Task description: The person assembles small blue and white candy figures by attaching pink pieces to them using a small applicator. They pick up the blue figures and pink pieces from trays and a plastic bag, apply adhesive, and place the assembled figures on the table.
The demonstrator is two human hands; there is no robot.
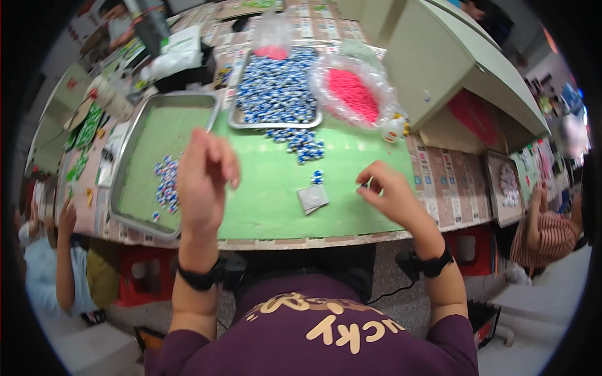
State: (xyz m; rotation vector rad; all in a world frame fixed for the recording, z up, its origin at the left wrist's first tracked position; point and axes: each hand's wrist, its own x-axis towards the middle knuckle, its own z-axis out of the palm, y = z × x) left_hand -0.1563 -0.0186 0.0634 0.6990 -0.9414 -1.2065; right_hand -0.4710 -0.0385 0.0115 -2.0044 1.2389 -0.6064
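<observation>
My left hand (204, 178) is raised over the right rim of a metal tray (160, 125), slightly blurred, its fingers apart with nothing visible in them. In that tray lies a heap of small blue, white and reddish pieces (167, 182). On the right, my right hand (392, 191) hovers above the green mat (269, 210), thumb and forefinger pinched around something small and dark that I cannot make out. Just left of it sits a flat grey square block (312, 198). A few small blue-and-white pieces (317, 177) lie directly behind the block.
A second metal tray (276, 125), full of blue-and-white pieces, stands at the back, with loose pieces (300, 144) spilled before it. Beside it are a clear bag of pink pieces (352, 94) and a small white bottle (393, 130). A grey cabinet (433, 62) borders the right; people sit at both sides.
</observation>
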